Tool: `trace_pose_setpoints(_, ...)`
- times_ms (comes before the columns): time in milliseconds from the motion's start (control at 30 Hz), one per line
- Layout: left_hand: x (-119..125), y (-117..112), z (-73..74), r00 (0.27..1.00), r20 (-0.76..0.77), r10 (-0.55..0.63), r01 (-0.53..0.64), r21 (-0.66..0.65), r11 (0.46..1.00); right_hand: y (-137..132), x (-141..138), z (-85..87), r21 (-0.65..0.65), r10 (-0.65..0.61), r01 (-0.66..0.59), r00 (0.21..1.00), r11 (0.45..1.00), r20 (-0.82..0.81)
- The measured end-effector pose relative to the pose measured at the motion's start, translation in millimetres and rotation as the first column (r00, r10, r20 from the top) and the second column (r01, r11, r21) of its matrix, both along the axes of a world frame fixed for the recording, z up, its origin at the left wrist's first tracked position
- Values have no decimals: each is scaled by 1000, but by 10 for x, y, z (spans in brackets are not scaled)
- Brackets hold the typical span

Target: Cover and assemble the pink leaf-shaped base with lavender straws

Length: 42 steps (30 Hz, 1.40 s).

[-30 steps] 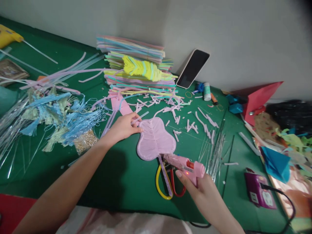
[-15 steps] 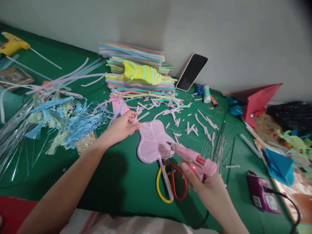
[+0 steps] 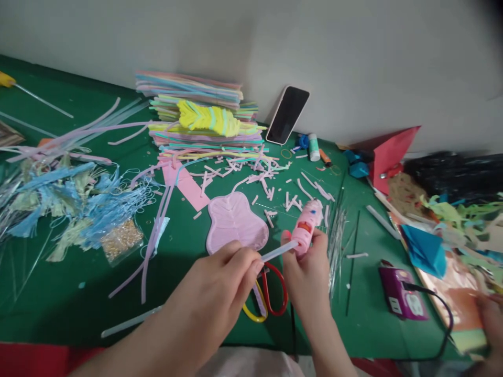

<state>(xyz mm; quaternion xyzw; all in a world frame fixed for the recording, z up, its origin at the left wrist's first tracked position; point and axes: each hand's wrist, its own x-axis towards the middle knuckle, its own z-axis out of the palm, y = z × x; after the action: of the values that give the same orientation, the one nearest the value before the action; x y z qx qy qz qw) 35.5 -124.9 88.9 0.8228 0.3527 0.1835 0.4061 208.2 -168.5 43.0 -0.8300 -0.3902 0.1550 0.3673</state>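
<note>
My left hand (image 3: 231,277) pinches a clear glue stick (image 3: 280,251), whose far end meets the back opening of a pink glue gun (image 3: 306,228). Wrapped round the gun's handle is my right hand (image 3: 306,267); the nozzle points away from me. Just beyond my left hand lies a lilac leaf shape (image 3: 238,222) made of pipe cleaners. Its stem runs down over scissors (image 3: 275,290) with one red and one yellow handle, partly hidden behind my left hand.
Bundled pipe cleaners (image 3: 196,89) lie at the back near a phone (image 3: 288,115) leaning on the wall. Lilac offcuts (image 3: 265,183) are scattered mid-table. Blue tassels (image 3: 113,204) lie left. A purple power box (image 3: 403,293) with a cable sits right, near another person's hand (image 3: 491,319).
My left hand has moved right and nearer, bringing the glue stick to the gun's back. My right hand has turned the gun away from the leaf. Another person's hand has appeared at right.
</note>
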Motion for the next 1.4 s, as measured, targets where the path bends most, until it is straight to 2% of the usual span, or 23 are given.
trace_pose_setpoints(167,61,6,-11,1000,-25,3,-4,-29,1000,-15,15,-63,30,22,-27,990,999,139)
trace_pose_setpoints(367,137,10,-12,997,-82,15,-34,-233,972,-9,9,-95,54,13,-33,945,998,327)
trace_pose_setpoints(533,166,39,-55,999,-23,38,-44,-401,915,27,49,-86,90,-36,-4,898,996,438)
trace_pose_setpoints(600,146,56,-76,999,18,42,-28,-495,869,34,67,-84,108,-47,-4,882,994,469)
trace_pose_setpoints(633,128,65,-86,998,43,43,-12,-559,829,33,72,-84,113,-47,-9,875,994,482)
trace_pose_setpoints(733,64,84,-109,993,111,34,63,-757,650,23,68,-90,120,-23,-46,855,992,518)
trace_pose_setpoints(800,34,91,-123,991,131,33,89,-818,568,16,57,-100,127,-10,-68,847,990,532)
trace_pose_setpoints(900,28,92,-143,986,158,60,105,-848,519,18,52,-123,147,-5,-86,847,985,531)
trace_pose_setpoints(1033,66,87,-161,969,216,120,152,-904,400,36,57,-141,143,0,-84,863,986,505)
trace_pose_setpoints(1067,77,83,-162,966,226,123,161,-906,392,42,54,-142,139,7,-87,871,986,492)
trace_pose_setpoints(1200,99,65,-151,968,218,127,136,-876,463,52,26,-148,100,51,-104,899,990,434)
trace_pose_setpoints(1233,94,68,-145,968,214,135,129,-877,462,52,20,-152,91,52,-100,901,991,430)
trace_pose_setpoints(1300,72,92,-133,961,225,161,142,-901,409,49,13,-161,84,47,-91,903,992,427)
trace_pose_setpoints(1400,30,163,-129,939,268,216,204,-938,280,49,3,-174,76,59,-99,911,992,408)
